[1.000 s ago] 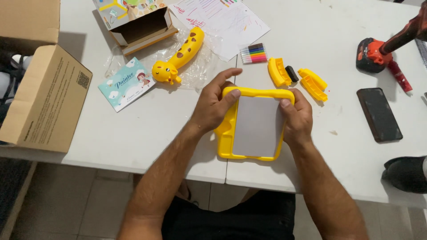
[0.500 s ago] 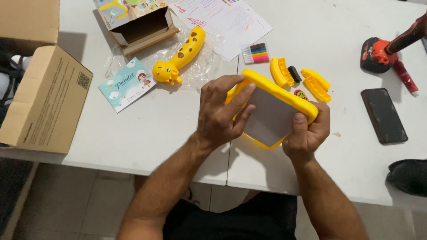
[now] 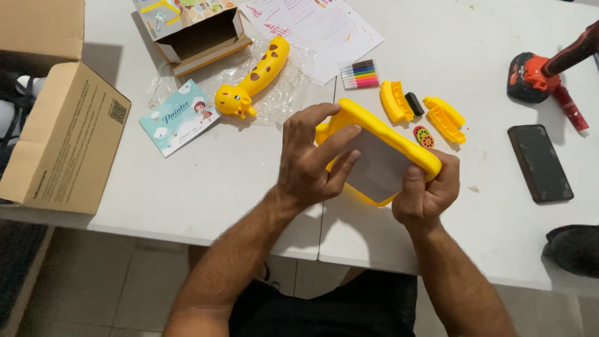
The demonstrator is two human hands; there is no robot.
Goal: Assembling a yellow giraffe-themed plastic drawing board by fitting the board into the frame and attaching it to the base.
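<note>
Both my hands hold a yellow-framed drawing board [image 3: 382, 163] with a white screen, tilted up off the white table [image 3: 206, 187]. My left hand [image 3: 312, 159] grips its left edge with fingers spread over the screen. My right hand [image 3: 425, 190] clamps the lower right corner, thumb on the frame. Just beyond the board lie two yellow plastic parts [image 3: 444, 116], a small black piece [image 3: 413, 103] and a round patterned disc [image 3: 424, 137]. A yellow giraffe-shaped toy [image 3: 253, 81] rests on clear plastic wrap farther left.
A set of coloured markers [image 3: 360, 75] and a printed sheet [image 3: 315, 28] lie at the back. A light-blue booklet [image 3: 179, 117], an open toy box [image 3: 199, 28] and a brown carton [image 3: 65, 140] are left. A black phone [image 3: 540, 162] and a red power tool [image 3: 540, 68] sit right.
The board lay flat under both hands a second ago. It has been lifted and tilted, its far edge raised, and my left fingers have slid onto the screen.
</note>
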